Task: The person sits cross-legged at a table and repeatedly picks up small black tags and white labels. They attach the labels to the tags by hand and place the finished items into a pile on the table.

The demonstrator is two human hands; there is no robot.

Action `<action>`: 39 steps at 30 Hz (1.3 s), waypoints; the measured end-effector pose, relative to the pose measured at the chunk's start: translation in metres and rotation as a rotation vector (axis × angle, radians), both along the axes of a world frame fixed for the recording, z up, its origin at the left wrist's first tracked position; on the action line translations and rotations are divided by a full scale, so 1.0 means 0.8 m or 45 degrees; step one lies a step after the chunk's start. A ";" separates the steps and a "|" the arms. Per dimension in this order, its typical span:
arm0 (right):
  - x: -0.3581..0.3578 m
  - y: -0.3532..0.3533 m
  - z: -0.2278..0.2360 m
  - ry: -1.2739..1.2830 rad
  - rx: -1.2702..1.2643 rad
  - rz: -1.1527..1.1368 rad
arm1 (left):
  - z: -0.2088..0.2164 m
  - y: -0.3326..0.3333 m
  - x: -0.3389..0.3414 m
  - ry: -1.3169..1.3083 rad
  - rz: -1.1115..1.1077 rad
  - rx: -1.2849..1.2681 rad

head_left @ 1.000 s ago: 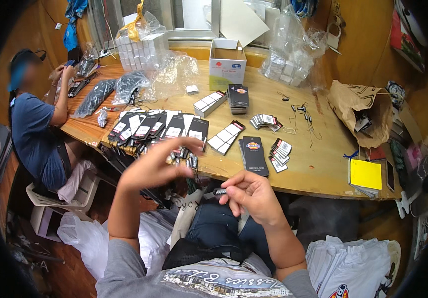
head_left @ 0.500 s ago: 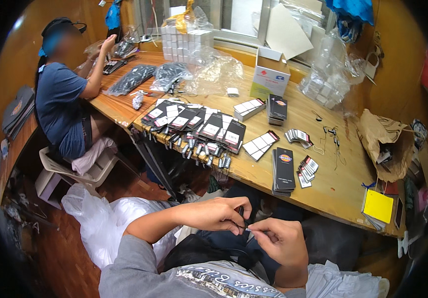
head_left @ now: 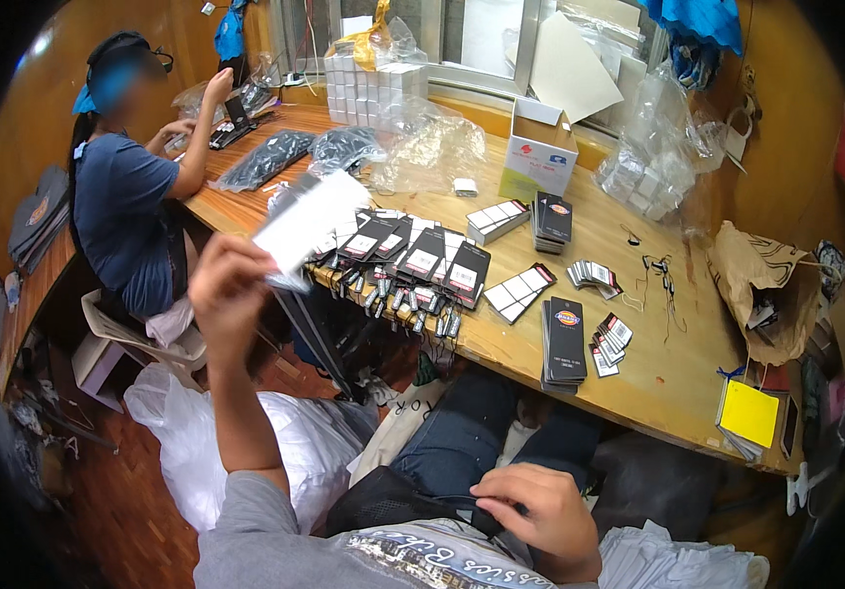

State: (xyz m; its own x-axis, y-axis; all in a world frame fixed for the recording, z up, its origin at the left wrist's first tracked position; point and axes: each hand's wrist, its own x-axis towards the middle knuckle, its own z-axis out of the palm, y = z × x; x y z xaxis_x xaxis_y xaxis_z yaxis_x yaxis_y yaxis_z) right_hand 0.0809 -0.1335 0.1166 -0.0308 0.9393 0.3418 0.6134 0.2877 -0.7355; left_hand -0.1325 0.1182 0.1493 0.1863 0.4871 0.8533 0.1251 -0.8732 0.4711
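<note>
My left hand (head_left: 231,294) is raised at the left of the table's near edge, its thumb and fingers pinching a hang tag (head_left: 316,224). The tag is smeared by motion; a white face and a dark edge show. Behind and beside it lies a spread pile of black hang tags (head_left: 422,253) with white labels, their dark strings and small fasteners hanging over the table edge. Low over my lap, my right hand (head_left: 540,508) has loosely bent fingers and a small gap at the thumb. Nothing shows in it.
Stacked black tags (head_left: 564,344), label cards (head_left: 521,293) and small stickers (head_left: 611,344) lie on the wooden table (head_left: 678,393). Farther back stand an open carton (head_left: 538,162) and plastic bags (head_left: 264,160). A paper bag (head_left: 766,285) is at right; a co-worker (head_left: 128,196) sits at left.
My hands were together over my lap, pinching something small and dark. Now my left hand has swung up and left with the tag; my right stays low. The co-worker's far hand has lowered.
</note>
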 end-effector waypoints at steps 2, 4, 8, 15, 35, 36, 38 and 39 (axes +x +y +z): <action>0.004 -0.004 -0.006 -0.033 -0.034 -0.079 | 0.003 0.042 -0.012 -0.130 0.042 -0.112; 0.007 -0.007 -0.013 -0.032 -0.039 -0.120 | -0.008 0.086 -0.022 -0.178 0.003 -0.193; 0.012 -0.012 -0.023 -0.051 -0.076 -0.157 | -0.054 0.155 -0.016 -0.212 -0.074 -0.360; 0.019 -0.016 -0.030 -0.062 -0.114 -0.222 | -0.135 0.214 0.012 -0.135 -0.191 -0.616; 0.026 -0.023 -0.037 0.013 -0.135 -0.273 | -0.058 0.189 -0.014 1.186 -0.401 -0.574; 0.026 -0.024 -0.036 0.013 -0.141 -0.276 | -0.061 0.192 -0.013 1.185 -0.408 -0.580; 0.027 -0.024 -0.036 0.017 -0.148 -0.280 | -0.063 0.195 -0.011 1.184 -0.387 -0.528; 0.027 -0.025 -0.037 0.024 -0.148 -0.276 | -0.065 0.195 -0.010 1.181 -0.361 -0.471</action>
State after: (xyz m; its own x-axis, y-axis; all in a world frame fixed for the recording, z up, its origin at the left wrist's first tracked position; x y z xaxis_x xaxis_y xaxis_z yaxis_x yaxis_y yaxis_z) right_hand 0.1023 -0.1532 0.0872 0.1807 0.9564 0.2294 0.6376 0.0637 -0.7678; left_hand -0.1402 0.2742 0.0970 0.8421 0.5252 0.1225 0.3879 -0.7477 0.5389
